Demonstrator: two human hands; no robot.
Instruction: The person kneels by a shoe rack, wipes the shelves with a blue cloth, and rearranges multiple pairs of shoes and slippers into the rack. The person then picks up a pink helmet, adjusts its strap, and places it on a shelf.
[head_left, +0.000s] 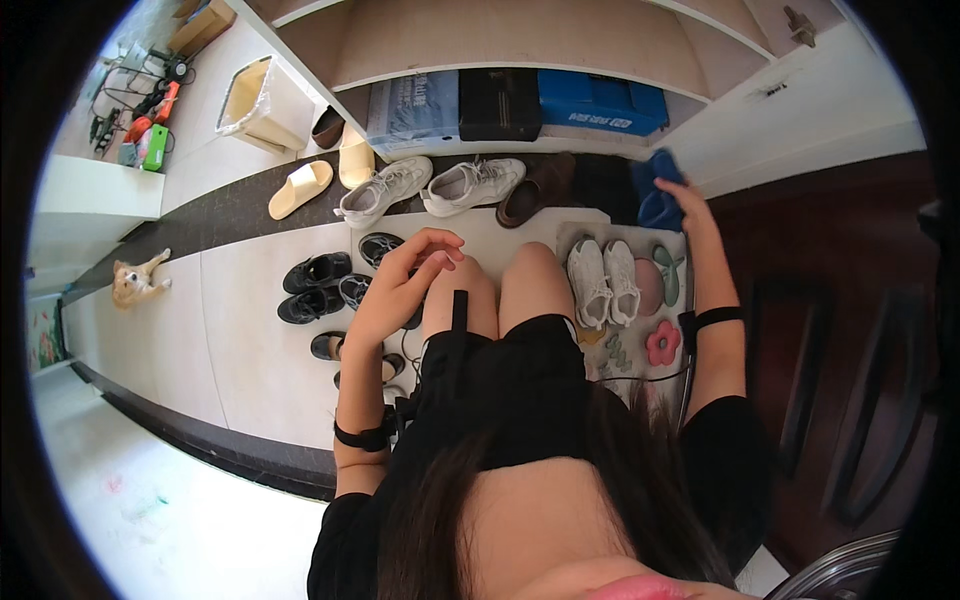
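My right hand (691, 204) grips what looks like a blue slipper (654, 196) beside the door, just past the mat's far edge. Fingers loosely bent, my left hand (396, 292) hovers near my left knee and holds nothing. A pair of white sneakers (590, 279) stands on the grey patterned mat (571, 234) to the right of my knees. Along the dark floor strip in front of the cabinet are two greyish-white sneakers (476, 187), a brown shoe (523, 201) and yellow slide slippers (301, 189). Several black shoes (319, 271) lie left of my legs, partly hidden by my left arm.
An open shoe cabinet (517, 34) rises ahead, with boxes (499, 105) on its bottom shelf. A lined waste bin (259, 101) stands to its left. A small tan-and-white dog (136, 281) lies on the tiles at far left. A dark red door (814, 225) borders the right.
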